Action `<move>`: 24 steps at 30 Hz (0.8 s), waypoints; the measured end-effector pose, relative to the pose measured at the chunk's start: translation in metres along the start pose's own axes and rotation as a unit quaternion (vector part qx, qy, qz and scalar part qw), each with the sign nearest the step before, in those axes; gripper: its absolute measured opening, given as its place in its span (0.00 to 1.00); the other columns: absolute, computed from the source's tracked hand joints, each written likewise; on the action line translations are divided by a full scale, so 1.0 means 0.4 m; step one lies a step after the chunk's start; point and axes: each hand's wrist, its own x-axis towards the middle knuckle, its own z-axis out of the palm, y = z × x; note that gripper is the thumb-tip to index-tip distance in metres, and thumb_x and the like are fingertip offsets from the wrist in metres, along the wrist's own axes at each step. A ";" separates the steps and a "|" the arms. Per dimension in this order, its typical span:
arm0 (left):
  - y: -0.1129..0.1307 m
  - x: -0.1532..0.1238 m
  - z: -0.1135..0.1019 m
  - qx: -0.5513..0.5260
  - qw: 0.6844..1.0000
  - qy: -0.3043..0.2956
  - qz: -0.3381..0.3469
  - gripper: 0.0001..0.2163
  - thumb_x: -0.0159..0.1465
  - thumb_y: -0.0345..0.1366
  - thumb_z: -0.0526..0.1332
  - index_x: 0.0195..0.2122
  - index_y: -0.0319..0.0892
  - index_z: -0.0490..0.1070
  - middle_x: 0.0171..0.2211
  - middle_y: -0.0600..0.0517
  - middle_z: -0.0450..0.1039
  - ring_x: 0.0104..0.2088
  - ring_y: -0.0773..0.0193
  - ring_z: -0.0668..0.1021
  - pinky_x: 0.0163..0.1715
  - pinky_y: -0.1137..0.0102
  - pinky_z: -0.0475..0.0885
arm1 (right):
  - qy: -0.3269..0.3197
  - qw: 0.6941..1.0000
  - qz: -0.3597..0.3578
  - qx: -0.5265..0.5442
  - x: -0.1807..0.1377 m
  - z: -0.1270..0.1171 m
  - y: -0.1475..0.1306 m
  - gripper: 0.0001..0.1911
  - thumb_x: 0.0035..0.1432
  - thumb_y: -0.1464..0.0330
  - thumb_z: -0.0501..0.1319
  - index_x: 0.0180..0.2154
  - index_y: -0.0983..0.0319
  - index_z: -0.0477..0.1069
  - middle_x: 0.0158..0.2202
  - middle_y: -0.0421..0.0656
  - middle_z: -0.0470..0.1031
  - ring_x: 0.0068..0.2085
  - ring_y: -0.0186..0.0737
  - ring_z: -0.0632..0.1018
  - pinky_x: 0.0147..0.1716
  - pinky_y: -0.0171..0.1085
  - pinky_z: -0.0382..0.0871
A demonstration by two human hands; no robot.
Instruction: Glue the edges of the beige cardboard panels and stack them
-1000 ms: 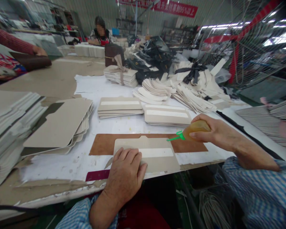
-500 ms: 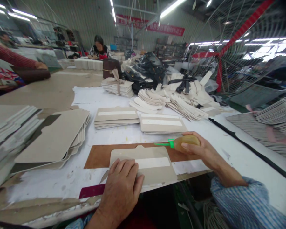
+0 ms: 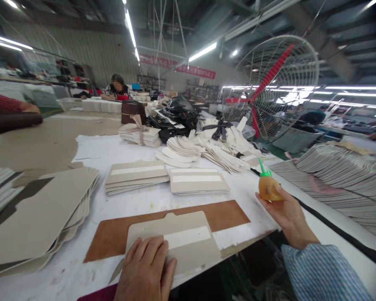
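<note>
My left hand (image 3: 148, 263) lies flat, fingers stretched out, on a beige board piece (image 3: 192, 257) with a white strip across it and a small tab on its upper edge. Under that piece a long brown leather-like strip (image 3: 228, 213) sticks out on both sides. My right hand (image 3: 285, 213) is wrapped round a squeeze bottle (image 3: 268, 189) of amber stuff, probably glue, raised at the right above the table. Its green nozzle (image 3: 263, 167) points up. A maroon strip (image 3: 98, 293) shows beside my left wrist.
Two stacks of beige pieces (image 3: 136, 177) (image 3: 199, 184) stand behind the brown strip. Larger boards (image 3: 47, 217) pile up at left. Off-white cut pieces and black bags (image 3: 178, 117) lie further back. A caged fan (image 3: 269, 88) rises behind, grey stacks (image 3: 347, 179) at right. Two other people work across the table.
My right hand has lifted the squeeze bottle away from the board piece, to the right, and turned its nozzle upward. My left hand stays on the piece. The camera view has shifted.
</note>
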 end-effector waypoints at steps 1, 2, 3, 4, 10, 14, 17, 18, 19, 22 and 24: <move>-0.004 -0.002 0.003 0.002 1.000 0.002 0.003 0.09 0.69 0.36 0.60 0.49 0.42 0.74 0.46 0.48 0.81 0.46 0.53 0.79 0.52 0.55 0.71 | -0.010 1.000 0.004 -0.002 0.008 -0.006 -0.001 0.18 0.47 0.66 0.73 0.43 0.54 0.77 0.47 0.39 0.80 0.44 0.43 0.80 0.40 0.44 0.85; -0.007 -0.004 0.006 0.003 1.000 0.003 0.006 0.10 0.69 0.36 0.61 0.49 0.42 0.75 0.46 0.49 0.81 0.46 0.53 0.79 0.51 0.55 0.72 | -0.020 1.000 0.008 -0.008 0.017 -0.010 0.001 0.20 0.46 0.66 0.73 0.43 0.54 0.77 0.48 0.40 0.79 0.46 0.45 0.80 0.43 0.47 0.85; -0.009 -0.007 0.009 0.003 1.000 0.004 0.007 0.10 0.69 0.36 0.61 0.50 0.43 0.75 0.46 0.49 0.81 0.46 0.53 0.80 0.51 0.55 0.72 | -0.028 0.999 0.011 -0.016 0.027 -0.014 0.004 0.20 0.45 0.66 0.74 0.43 0.54 0.77 0.49 0.41 0.79 0.47 0.45 0.80 0.43 0.47 0.84; -0.011 -0.009 0.012 0.002 1.000 0.003 0.007 0.10 0.69 0.37 0.61 0.50 0.43 0.75 0.47 0.49 0.81 0.46 0.53 0.80 0.52 0.54 0.72 | -0.032 0.999 0.011 -0.026 0.039 -0.015 0.009 0.21 0.45 0.65 0.74 0.43 0.55 0.77 0.48 0.41 0.79 0.46 0.45 0.80 0.41 0.44 0.84; -0.002 -0.016 0.011 -0.017 0.999 -0.012 -0.026 0.11 0.69 0.37 0.61 0.51 0.45 0.74 0.49 0.50 0.81 0.48 0.53 0.81 0.55 0.52 0.74 | -0.051 0.995 -0.047 -0.076 0.111 -0.004 0.035 0.21 0.45 0.62 0.77 0.42 0.55 0.78 0.47 0.40 0.78 0.45 0.38 0.79 0.35 0.30 0.79; 0.007 -0.011 0.001 -0.029 0.999 -0.025 -0.037 0.11 0.69 0.37 0.61 0.51 0.45 0.74 0.48 0.50 0.81 0.47 0.53 0.81 0.53 0.52 0.75 | -0.022 0.990 -0.093 -0.103 0.145 -0.003 0.029 0.19 0.38 0.64 0.77 0.34 0.56 0.76 0.44 0.44 0.78 0.45 0.44 0.80 0.38 0.37 0.83; 0.006 -0.011 -0.001 -0.029 0.999 -0.026 -0.033 0.11 0.69 0.37 0.61 0.51 0.46 0.73 0.48 0.50 0.81 0.47 0.53 0.81 0.53 0.52 0.76 | -0.019 0.981 -0.123 -0.150 0.154 -0.012 0.018 0.20 0.37 0.62 0.76 0.34 0.55 0.73 0.43 0.47 0.78 0.46 0.50 0.81 0.40 0.44 0.84; 0.004 -0.012 -0.001 -0.025 0.999 -0.023 -0.029 0.11 0.69 0.37 0.61 0.51 0.45 0.73 0.48 0.50 0.81 0.47 0.53 0.81 0.53 0.52 0.75 | -0.024 0.976 -0.133 -0.172 0.153 -0.017 0.018 0.20 0.38 0.60 0.75 0.35 0.54 0.73 0.44 0.47 0.79 0.47 0.51 0.81 0.43 0.46 0.84; 0.002 -0.013 0.001 -0.020 0.999 -0.019 -0.023 0.11 0.69 0.37 0.61 0.51 0.45 0.73 0.48 0.50 0.81 0.47 0.53 0.81 0.53 0.52 0.75 | -0.026 0.969 -0.145 -0.197 0.152 -0.023 0.019 0.21 0.39 0.57 0.74 0.37 0.54 0.72 0.46 0.46 0.79 0.49 0.52 0.81 0.45 0.48 0.83; -0.007 -0.014 0.007 -0.007 1.000 -0.011 -0.009 0.11 0.69 0.37 0.61 0.51 0.44 0.73 0.48 0.49 0.81 0.46 0.53 0.81 0.53 0.52 0.75 | -0.003 0.936 -0.177 -0.306 0.147 -0.048 0.040 0.26 0.43 0.49 0.71 0.40 0.53 0.71 0.47 0.46 0.80 0.51 0.55 0.81 0.51 0.54 0.79; -0.010 -0.014 0.011 -0.004 1.000 -0.007 -0.001 0.11 0.69 0.37 0.61 0.51 0.45 0.73 0.47 0.49 0.81 0.46 0.53 0.81 0.53 0.52 0.74 | 0.025 0.894 -0.189 -0.406 0.145 -0.068 0.060 0.27 0.42 0.48 0.72 0.40 0.55 0.71 0.43 0.48 0.80 0.49 0.61 0.80 0.50 0.59 0.77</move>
